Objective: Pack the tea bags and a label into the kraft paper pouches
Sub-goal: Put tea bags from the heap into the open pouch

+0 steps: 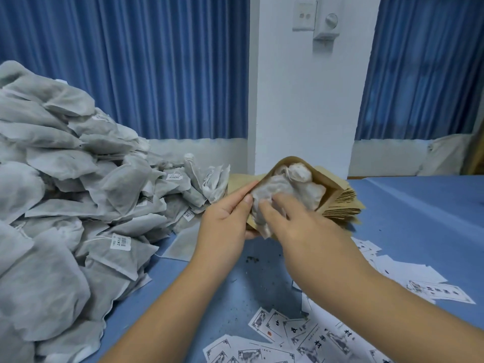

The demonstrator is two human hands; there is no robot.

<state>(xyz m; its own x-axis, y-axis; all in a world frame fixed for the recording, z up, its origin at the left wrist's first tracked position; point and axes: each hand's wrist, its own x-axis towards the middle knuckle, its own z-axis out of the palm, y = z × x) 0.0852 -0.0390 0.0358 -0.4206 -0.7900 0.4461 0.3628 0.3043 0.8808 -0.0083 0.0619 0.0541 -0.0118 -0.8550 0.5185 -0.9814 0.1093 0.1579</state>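
1. Two hands are up over the blue worktop (419, 205), working on one open kraft pouch (285, 161) held a bit above it, mouth tilted toward the camera.
2. Left hand (225, 221) grips the pouch by its left edge, thumb on top by the mouth and fingers wrapped underneath.
3. Right hand (293, 221) has its fingers curled onto the front tea bag (272, 189), which sits half in the pouch mouth. It's a bit motion-blurred, so I can't tell the exact grip.
4. More tea bags (301, 174) are already stuffed inside, bunched toward the back of the pouch.
5. Right behind the held pouch there's a stack of flat kraft pouches (343, 205) lying on the worktop.
6. Huge pile of loose tea bags (65, 179) takes up the whole left side, some with little barcode tags showing.
7. Printed labels (275, 328) are scattered lower right, near the right forearm, with dark tea crumbs sprinkled in between.
8. Background is blue curtains (157, 74) and a white pillar (301, 100).
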